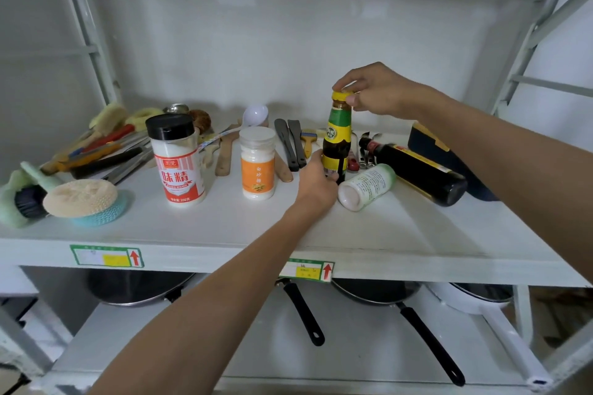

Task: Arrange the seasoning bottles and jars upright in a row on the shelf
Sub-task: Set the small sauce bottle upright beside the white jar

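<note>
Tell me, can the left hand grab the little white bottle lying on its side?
Probably yes. The white bottle lies right beside the left hand, nothing between them. But that hand now grips the dark sauce bottle, so it must let go first.

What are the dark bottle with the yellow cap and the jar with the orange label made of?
The dark brown bottle with the yellow cap, held upright by the left hand and right hand, looks like glossy glass, judging by its sheen; dark plastic cannot be excluded. The clear jar with the orange label looks like transparent plastic: white grains show through its slightly cloudy wall, under a ribbed pale lid.
</note>
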Motion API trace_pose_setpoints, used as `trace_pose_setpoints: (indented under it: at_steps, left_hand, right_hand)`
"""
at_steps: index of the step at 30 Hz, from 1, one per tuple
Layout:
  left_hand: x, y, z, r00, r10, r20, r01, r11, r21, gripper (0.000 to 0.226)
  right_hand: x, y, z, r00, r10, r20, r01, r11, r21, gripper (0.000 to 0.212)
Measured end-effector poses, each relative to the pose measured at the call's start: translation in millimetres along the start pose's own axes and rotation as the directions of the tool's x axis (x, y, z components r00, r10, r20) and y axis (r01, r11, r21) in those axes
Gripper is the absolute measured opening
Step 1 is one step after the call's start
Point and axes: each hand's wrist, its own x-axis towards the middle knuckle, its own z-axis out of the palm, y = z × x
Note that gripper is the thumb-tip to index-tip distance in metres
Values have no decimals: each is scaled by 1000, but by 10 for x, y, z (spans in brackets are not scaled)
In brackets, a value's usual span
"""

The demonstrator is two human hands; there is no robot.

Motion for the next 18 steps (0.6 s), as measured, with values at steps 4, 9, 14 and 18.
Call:
trace_pose_setpoints:
  at_steps: [4,9,14,18]
  left_hand:
    - [46,-15,-10,1000,0,-15,0,1000,10,50]
    - [-33,-48,-9,1000,-3,-29,3,1000,-2,47]
    - [-108,-89,-68,995,-4,-99,5,1000,11,41]
    - [-194,-118,-147,993,-6,-115,12,999,49,40]
  right_hand:
    - [-25,-78,-20,999,-46,8,46,998,-47,26]
    - [-41,-91,24,993,-106,-50,105,994,-20,22]
    - [-47,-81,80,988,-143,-52,141,989,-43,22]
    - [-90,-106,153,989,-131,-67,132,991,6,21]
